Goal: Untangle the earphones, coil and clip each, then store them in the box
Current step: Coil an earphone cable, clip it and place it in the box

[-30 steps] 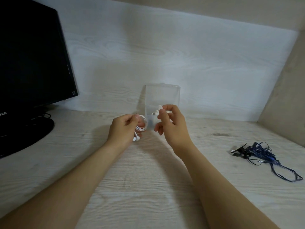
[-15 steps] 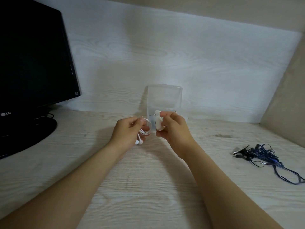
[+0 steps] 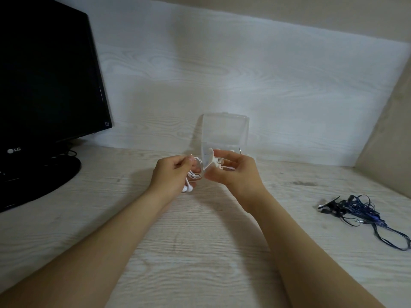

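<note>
Above the middle of the desk (image 3: 200, 241), just near of the clear box (image 3: 224, 134), the left hand (image 3: 175, 172) curls its fingers round the coiled white earphones (image 3: 196, 173), the right hand (image 3: 235, 174) pinches a white clip (image 3: 212, 162) beside the coil, and the tangled blue earphones (image 3: 364, 212) lie well to the right.

white earphones (image 3: 196, 172) hanging coiled in left hand (image 3: 173, 172), buds dangling below | white clip (image 3: 211, 160) sitting pinched in right hand (image 3: 235, 174), touching coil | clear box (image 3: 224, 132) standing open just behind | blue earphones (image 3: 364, 212) lying tangled far right, black clip (image 3: 331, 202) lying against them
</note>
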`<state>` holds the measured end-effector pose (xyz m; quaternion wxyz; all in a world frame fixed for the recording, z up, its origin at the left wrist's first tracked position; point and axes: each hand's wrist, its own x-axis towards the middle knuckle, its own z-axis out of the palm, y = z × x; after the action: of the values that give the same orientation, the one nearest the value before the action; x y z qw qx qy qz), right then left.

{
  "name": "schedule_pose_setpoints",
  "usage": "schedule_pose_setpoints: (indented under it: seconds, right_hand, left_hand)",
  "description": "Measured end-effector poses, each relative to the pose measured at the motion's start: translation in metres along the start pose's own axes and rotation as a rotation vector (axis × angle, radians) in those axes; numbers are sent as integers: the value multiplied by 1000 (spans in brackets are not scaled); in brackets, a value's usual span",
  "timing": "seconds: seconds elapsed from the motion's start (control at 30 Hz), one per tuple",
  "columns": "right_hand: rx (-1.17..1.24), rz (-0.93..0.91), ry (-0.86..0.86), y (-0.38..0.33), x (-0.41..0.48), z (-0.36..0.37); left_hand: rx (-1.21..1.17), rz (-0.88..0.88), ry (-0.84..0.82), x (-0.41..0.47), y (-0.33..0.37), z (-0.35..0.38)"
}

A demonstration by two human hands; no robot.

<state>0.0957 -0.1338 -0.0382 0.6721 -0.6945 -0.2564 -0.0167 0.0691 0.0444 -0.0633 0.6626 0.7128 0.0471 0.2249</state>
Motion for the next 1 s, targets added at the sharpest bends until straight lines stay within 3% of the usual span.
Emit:
schedule_pose_setpoints:
  seconds: [0.17,0.33,0.5,0.77,1.0]
  right_hand:
    - [-405,-111,131,8,4,6]
    - [-715,-421,185,11,5,7]
    - [-775,-503,97,15,4,11]
    - [-804,-477,41,14,3,10]
    - [-792,-438,110,19,7,8]
  left_hand:
    - [16,-1,-12,-2,2,-1]
    - [-63,-42,-54,-7,6,2]
    - [-60,-14,-91,-9,8,2]
    - [-50,46,-108,-8,6,1]
    - [-67,52,-142,-11,8,4]
